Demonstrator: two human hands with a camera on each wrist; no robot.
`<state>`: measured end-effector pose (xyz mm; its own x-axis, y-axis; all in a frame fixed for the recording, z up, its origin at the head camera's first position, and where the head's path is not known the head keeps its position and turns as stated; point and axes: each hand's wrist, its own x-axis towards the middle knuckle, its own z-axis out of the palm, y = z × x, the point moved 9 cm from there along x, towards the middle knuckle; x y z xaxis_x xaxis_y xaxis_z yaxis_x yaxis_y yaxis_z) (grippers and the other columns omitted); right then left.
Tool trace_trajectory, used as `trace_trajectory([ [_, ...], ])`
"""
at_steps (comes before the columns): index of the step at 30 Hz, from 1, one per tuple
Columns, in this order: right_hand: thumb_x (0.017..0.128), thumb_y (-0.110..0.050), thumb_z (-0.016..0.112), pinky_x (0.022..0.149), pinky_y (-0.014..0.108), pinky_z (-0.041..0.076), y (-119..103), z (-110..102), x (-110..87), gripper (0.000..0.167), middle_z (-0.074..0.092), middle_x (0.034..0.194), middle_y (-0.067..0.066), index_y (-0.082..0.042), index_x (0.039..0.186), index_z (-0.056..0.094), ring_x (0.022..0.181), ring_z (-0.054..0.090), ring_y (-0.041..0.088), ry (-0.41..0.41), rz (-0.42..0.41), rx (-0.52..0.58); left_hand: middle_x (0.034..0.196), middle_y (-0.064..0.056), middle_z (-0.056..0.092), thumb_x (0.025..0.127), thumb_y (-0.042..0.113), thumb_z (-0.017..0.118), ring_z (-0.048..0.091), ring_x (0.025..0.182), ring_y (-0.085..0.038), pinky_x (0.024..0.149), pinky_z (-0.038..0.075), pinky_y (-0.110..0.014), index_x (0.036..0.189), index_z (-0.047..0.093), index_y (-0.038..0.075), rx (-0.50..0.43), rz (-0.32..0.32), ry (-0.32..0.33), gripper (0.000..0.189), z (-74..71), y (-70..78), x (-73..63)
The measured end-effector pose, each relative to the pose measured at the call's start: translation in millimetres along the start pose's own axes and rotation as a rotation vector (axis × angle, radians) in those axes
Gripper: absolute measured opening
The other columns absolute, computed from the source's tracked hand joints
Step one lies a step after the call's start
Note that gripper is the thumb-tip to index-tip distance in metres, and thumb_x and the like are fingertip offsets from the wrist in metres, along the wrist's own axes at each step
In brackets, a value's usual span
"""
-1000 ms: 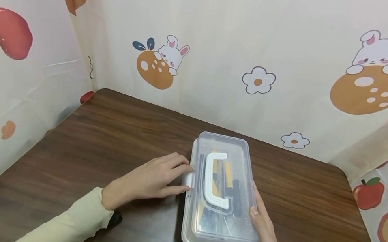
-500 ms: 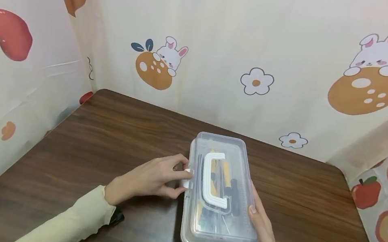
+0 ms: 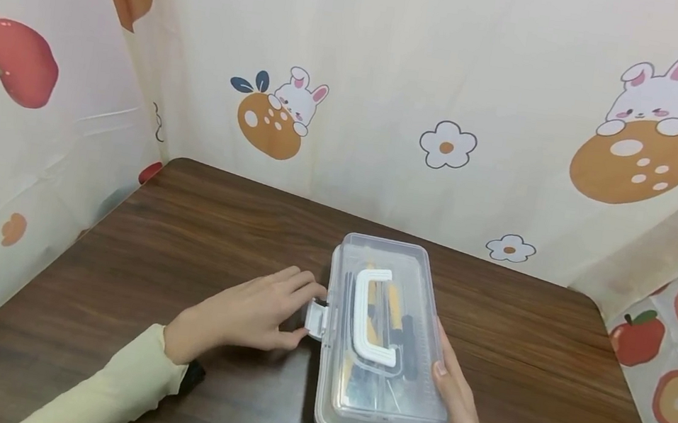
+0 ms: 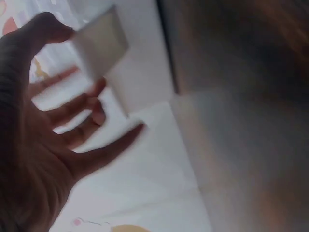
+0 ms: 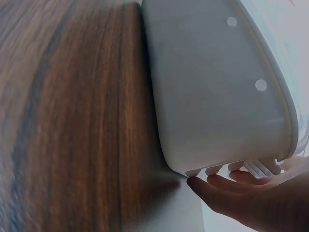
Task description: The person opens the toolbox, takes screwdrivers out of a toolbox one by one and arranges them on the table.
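A clear plastic storage box (image 3: 385, 396) with a white carry handle (image 3: 367, 315) lies on the table, its lid down. Through the lid show yellow-handled tools (image 3: 394, 304) and dark pieces, their kinds blurred. On the box's left side the white latch (image 3: 316, 319) stands swung outward, pinched between the thumb and a finger of my left hand (image 3: 249, 310). My right hand (image 3: 460, 413) holds the opposite side, its thumb at the lid's edge. In the right wrist view its fingertips (image 5: 198, 186) touch the box's side wall (image 5: 217, 87).
The dark wood-grain table (image 3: 234, 226) runs back to a cream curtain (image 3: 374, 44) printed with rabbits, fruit and flowers. Another printed curtain (image 3: 76, 155) hangs along the left side. A black band (image 3: 192, 376) shows at the left sleeve's cuff.
My left hand has drawn back a little to the left, and the latch has swung outward from the box's side. The right hand stays at the box, and the lid remains down.
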<state>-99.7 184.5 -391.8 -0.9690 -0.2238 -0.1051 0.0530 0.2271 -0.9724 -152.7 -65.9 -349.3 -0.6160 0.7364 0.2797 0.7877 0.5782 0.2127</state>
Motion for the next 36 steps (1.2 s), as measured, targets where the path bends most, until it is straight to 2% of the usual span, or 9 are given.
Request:
trace_trajectory([
  [5, 0.112, -0.037, 0.023, 0.122, 0.066, 0.018, 0, 0, -0.4, 0.054, 0.012, 0.174, -0.018, -0.048, 0.164, 0.014, 0.161, 0.014, 0.017, 0.005, -0.003, -0.003, 0.121, -0.005, 0.061, 0.091, 0.027, 0.069, 0.055, 0.111, -0.023, 0.103, 0.053, -0.045, 0.131, 0.062, 0.005, 0.101, -0.08, -0.06, 0.046, 0.5, 6.8, -0.1],
  [10, 0.112, -0.036, 0.023, 0.119, 0.076, 0.008, 0, 1, -0.6, 0.054, 0.01, 0.174, -0.017, -0.047, 0.164, 0.014, 0.162, 0.01, 0.022, -0.004, -0.016, 0.03, 0.121, -0.013, 0.06, 0.09, 0.023, 0.071, 0.054, 0.116, -0.034, 0.103, 0.045, -0.075, 0.116, 0.067, 0.003, 0.207, -0.145, -0.128, 0.033, 7.6, 10.5, -6.1],
  [15, 0.113, -0.037, 0.023, 0.119, 0.076, 0.008, 1, 1, -0.7, 0.054, 0.011, 0.174, -0.017, -0.047, 0.164, 0.014, 0.162, 0.009, 0.024, -0.004, -0.018, 0.028, 0.139, -0.022, 0.054, 0.088, 0.022, 0.075, 0.043, 0.143, -0.047, 0.104, 0.037, -0.083, 0.113, 0.066, 0.006, 0.16, -0.211, -0.162, 0.032, 17.1, 5.0, -9.2],
  [21, 0.113, -0.037, 0.022, 0.124, 0.06, 0.019, 3, 0, -1.0, 0.053, 0.012, 0.174, -0.017, -0.048, 0.164, 0.014, 0.161, 0.014, 0.018, 0.002, -0.013, -0.002, 0.17, -0.028, 0.021, 0.092, 0.03, 0.073, 0.01, 0.16, -0.05, 0.108, 0.023, -0.088, 0.13, 0.06, 0.011, 0.046, -0.311, -0.246, 0.044, 29.6, -4.7, -12.4],
  [27, 0.113, -0.037, 0.023, 0.118, 0.022, 0.029, 4, -2, 0.1, 0.053, 0.012, 0.174, -0.018, -0.047, 0.165, 0.014, 0.162, 0.012, 0.017, -0.01, -0.009, -0.003, 0.176, -0.02, 0.0, 0.101, 0.04, 0.063, 0.001, 0.163, -0.044, 0.114, 0.014, -0.086, 0.158, 0.044, 0.016, -0.009, -0.387, -0.349, 0.065, 44.9, -13.4, -16.0],
  [29, 0.113, -0.036, 0.023, 0.123, 0.031, 0.027, 3, -1, 0.1, 0.054, 0.011, 0.175, -0.017, -0.046, 0.165, 0.013, 0.162, 0.011, 0.02, -0.015, -0.018, 0.004, 0.176, -0.019, -0.002, 0.103, 0.044, 0.06, -0.001, 0.163, -0.043, 0.115, 0.012, -0.085, 0.162, 0.039, 0.019, -0.023, -0.408, -0.377, 0.067, 51.7, -16.6, -17.5],
  [33, 0.113, -0.036, 0.022, 0.121, 0.073, 0.011, 0, 0, 0.5, 0.054, 0.009, 0.175, -0.015, -0.046, 0.165, 0.013, 0.162, 0.007, 0.026, -0.021, -0.028, 0.022, 0.176, -0.018, -0.002, 0.105, 0.049, 0.054, -0.002, 0.163, -0.042, 0.116, 0.011, -0.084, 0.165, 0.031, 0.025, -0.059, -0.434, -0.409, 0.068, 62.2, -21.2, -20.2],
  [34, 0.113, -0.036, 0.023, 0.119, 0.076, 0.008, 0, 0, 0.6, 0.054, 0.009, 0.175, -0.015, -0.046, 0.165, 0.013, 0.162, 0.007, 0.026, -0.02, -0.026, 0.03, 0.176, -0.018, -0.002, 0.106, 0.05, 0.054, -0.002, 0.163, -0.042, 0.116, 0.01, -0.084, 0.166, 0.03, 0.026, -0.072, -0.442, -0.416, 0.069, 64.0, -22.0, -20.7],
  [36, 0.113, -0.036, 0.022, 0.127, 0.059, 0.016, 1, -1, 1.2, 0.054, 0.009, 0.175, -0.015, -0.046, 0.165, 0.012, 0.162, 0.007, 0.025, -0.022, -0.02, 0.021, 0.176, -0.018, -0.002, 0.106, 0.051, 0.052, -0.003, 0.163, -0.042, 0.116, 0.009, -0.084, 0.166, 0.027, 0.029, -0.102, -0.461, -0.431, 0.069, 67.6, -23.5, -21.7],
])
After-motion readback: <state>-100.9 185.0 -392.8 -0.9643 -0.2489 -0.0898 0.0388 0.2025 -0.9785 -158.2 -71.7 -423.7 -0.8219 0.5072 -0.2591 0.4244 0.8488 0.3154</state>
